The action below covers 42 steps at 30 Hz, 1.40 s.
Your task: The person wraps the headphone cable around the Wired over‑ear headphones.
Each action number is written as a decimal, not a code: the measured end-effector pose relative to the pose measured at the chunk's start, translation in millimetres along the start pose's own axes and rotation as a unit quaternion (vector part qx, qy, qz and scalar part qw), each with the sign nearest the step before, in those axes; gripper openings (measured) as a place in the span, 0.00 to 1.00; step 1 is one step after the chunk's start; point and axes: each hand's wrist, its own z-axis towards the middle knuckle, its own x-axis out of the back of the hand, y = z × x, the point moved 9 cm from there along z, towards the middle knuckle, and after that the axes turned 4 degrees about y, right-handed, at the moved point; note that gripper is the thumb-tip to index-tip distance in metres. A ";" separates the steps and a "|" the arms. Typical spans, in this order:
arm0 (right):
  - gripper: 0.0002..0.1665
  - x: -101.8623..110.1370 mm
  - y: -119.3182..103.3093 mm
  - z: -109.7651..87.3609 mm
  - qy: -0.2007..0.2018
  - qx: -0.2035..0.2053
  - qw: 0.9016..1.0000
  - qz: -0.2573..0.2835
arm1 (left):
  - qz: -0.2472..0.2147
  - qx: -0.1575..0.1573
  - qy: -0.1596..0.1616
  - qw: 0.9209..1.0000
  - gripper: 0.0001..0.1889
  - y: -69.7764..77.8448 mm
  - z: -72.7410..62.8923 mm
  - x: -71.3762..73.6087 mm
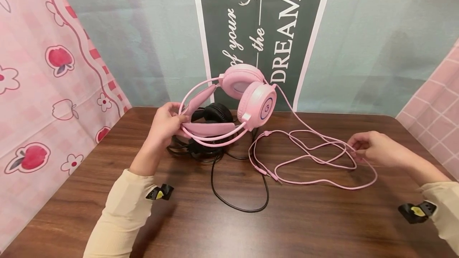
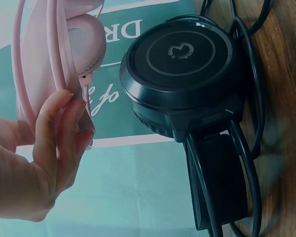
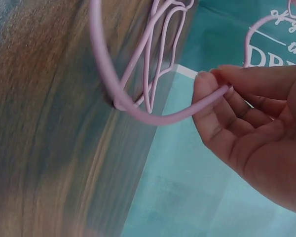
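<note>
Pink over-ear headphones (image 1: 256,104) are held up off the table, tilted with the ear cups to the right. My left hand (image 1: 166,122) grips them by the headband; in the left wrist view the fingers (image 2: 52,118) and thumb close round the band. To the right, my right hand (image 1: 381,148) pinches the pink cable (image 1: 319,158) between thumb and fingertips, as the right wrist view also shows. Much of that cable lies in loose loops on the table, its plug ends near the middle. Black headphones (image 2: 182,59) lie on the table behind the pink pair, partly hidden by it in the head view.
A black cable (image 1: 247,211) curls on the brown wooden table (image 1: 308,226) in front of the headphones. A green cloth with lettering (image 1: 283,51) hangs along the back edge. Pink patterned cloth (image 1: 53,102) hangs on the left, pink checked cloth (image 1: 435,102) on the right.
</note>
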 end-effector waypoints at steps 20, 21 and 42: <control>0.17 17.3 -6.0 -2.0 0.075 0.039 0.992 0.098 | -0.022 0.017 0.005 1.000 0.20 -5.5 -3.3 -3.8; 0.17 17.5 -11.4 -0.6 0.079 0.049 0.992 0.091 | -0.021 0.017 0.006 1.000 0.20 -5.8 -3.4 -5.7; 0.17 -3.2 -105.5 21.1 0.047 0.188 0.980 0.032 | 0.006 0.008 0.019 1.000 0.20 -6.8 -7.0 -32.9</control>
